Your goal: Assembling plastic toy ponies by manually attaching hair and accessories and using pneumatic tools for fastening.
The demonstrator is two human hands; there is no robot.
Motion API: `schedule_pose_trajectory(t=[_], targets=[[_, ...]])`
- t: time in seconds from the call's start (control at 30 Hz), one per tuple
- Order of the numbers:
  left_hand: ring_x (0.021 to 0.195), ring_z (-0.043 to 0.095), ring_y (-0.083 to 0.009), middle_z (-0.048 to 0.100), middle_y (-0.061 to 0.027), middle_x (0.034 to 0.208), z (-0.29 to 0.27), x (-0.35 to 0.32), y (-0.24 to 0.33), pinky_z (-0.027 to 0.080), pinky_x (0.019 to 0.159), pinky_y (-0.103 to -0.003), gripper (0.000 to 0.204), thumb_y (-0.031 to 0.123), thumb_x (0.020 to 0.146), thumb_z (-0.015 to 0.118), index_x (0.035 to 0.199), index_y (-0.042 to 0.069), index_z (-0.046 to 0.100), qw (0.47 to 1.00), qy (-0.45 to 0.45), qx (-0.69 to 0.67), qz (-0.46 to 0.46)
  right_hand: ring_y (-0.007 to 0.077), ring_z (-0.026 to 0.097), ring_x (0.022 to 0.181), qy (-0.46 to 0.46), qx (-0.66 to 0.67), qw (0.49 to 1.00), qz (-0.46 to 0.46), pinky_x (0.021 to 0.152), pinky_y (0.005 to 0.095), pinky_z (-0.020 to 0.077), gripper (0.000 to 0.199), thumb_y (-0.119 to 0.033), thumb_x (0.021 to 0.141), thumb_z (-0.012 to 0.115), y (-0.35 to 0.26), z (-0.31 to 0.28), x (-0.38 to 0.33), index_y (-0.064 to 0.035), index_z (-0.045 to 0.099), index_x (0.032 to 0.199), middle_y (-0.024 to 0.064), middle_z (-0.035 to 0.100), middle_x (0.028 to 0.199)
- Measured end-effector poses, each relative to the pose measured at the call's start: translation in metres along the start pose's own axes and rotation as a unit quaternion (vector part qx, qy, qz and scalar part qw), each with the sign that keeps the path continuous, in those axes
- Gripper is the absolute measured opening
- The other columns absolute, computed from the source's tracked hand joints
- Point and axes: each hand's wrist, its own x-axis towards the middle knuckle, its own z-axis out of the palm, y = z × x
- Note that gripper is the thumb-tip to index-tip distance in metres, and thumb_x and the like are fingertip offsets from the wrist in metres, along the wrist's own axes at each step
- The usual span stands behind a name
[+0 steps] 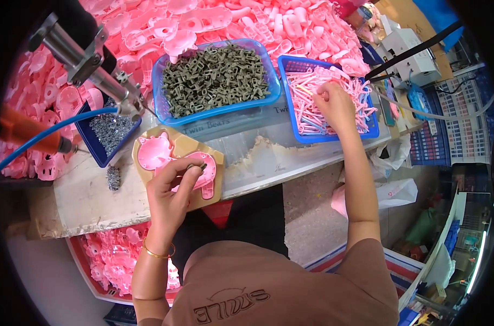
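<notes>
My left hand (171, 185) pinches a small dark grey-green part (197, 167) between thumb and fingers. Beneath it, a pink plastic toy shell (155, 150) lies in a tan holding block (217, 187), partly hidden by the fingers. My right hand (336, 106) reaches into a blue basket (307, 138) full of thin sticks (306, 100) in pink, white and light blue. Its fingers are curled together over the sticks; whatever they grip cannot be made out.
A blue tub (219, 116) of grey-green parts stands between my hands. Further left are a dark blue tray (110, 130) of screws, a mounted metal driver (103, 70) and an orange tool (32, 130). Pink plastic pieces (290, 27) heap up behind; a red crate (86, 266) sits below the table.
</notes>
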Motion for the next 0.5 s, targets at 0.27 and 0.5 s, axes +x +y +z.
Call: schedule_pose_trajectory(t=[0.27, 0.5], targets=[[0.091, 0.068, -0.0128, 0.070, -0.0070, 0.102, -0.005, -0.002, 0.000, 0.055, 0.080, -0.026, 0.018, 0.011, 0.100, 0.059, 0.111, -0.002, 0.065, 1.000, 0.000, -0.021, -0.022, 0.0032, 0.046, 0.056, -0.119, 0.487, 0.852, 0.149, 0.049, 0.0196, 0.0328, 0.007, -0.011, 0.090, 0.067, -0.016, -0.022, 0.016, -0.0090, 0.060, 0.091, -0.0052, 0.052, 0.066], [0.089, 0.068, -0.0132, 0.070, -0.0083, 0.102, 0.002, 0.003, 0.002, 0.057, 0.080, -0.027, 0.026, 0.015, 0.104, 0.053, 0.116, -0.005, 0.065, 0.998, -0.001, -0.047, -0.044, 0.0073, 0.062, 0.066, -0.268, 0.656, 0.703, 0.057, 0.057, 0.0192, 0.0473, 0.010, -0.007, 0.091, 0.065, -0.117, -0.030, -0.023, -0.0051, 0.057, 0.097, 0.0081, 0.070, 0.088]])
